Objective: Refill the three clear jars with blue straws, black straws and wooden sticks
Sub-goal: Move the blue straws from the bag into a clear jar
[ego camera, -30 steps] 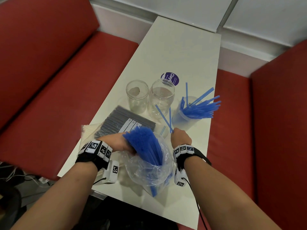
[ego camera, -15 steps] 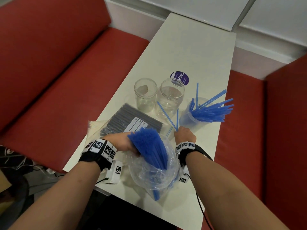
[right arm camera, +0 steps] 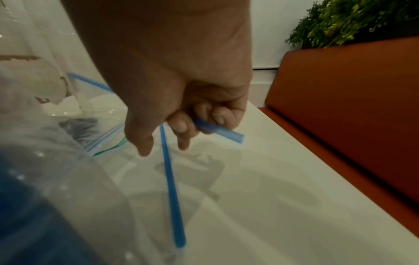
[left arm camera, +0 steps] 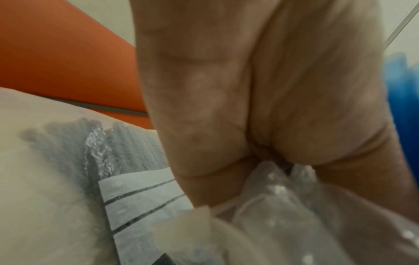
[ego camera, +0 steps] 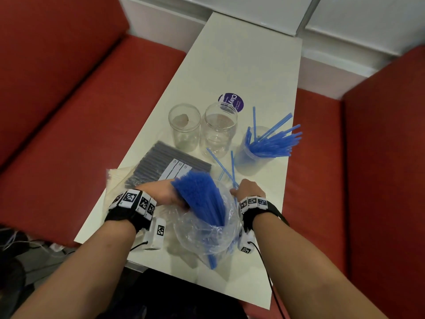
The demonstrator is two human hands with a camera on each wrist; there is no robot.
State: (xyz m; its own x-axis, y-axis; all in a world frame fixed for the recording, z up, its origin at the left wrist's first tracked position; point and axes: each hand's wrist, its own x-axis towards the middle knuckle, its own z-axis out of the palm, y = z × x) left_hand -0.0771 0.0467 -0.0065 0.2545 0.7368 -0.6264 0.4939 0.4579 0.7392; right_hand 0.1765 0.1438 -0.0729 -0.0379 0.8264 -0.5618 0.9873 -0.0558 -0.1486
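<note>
A clear plastic bag (ego camera: 207, 236) stuffed with blue straws (ego camera: 202, 196) stands near the table's front edge. My left hand (ego camera: 161, 192) grips the bag's left rim (left arm camera: 278, 179). My right hand (ego camera: 247, 188) holds a few loose blue straws (right arm camera: 172, 179) just right of the bag, fingers curled round them (right arm camera: 217, 129). Three clear jars stand further back: the left jar (ego camera: 184, 126) and the middle jar (ego camera: 219, 130) hold no straws, and the right jar (ego camera: 255, 155) holds a fan of blue straws. A flat pack of black straws (ego camera: 165, 166) lies left of the bag.
A pale clear bag (ego camera: 115, 180) lies under the black straw pack at the table's left edge. A purple round sticker (ego camera: 232, 102) sits behind the jars. Red bench seats (ego camera: 69, 125) flank the narrow white table (ego camera: 241, 65). A green plant (right arm camera: 353, 19) stands behind the right bench.
Both hands stay in place at the bag. The head view has shifted slightly, so everything sits a little further right and lower in frame.
</note>
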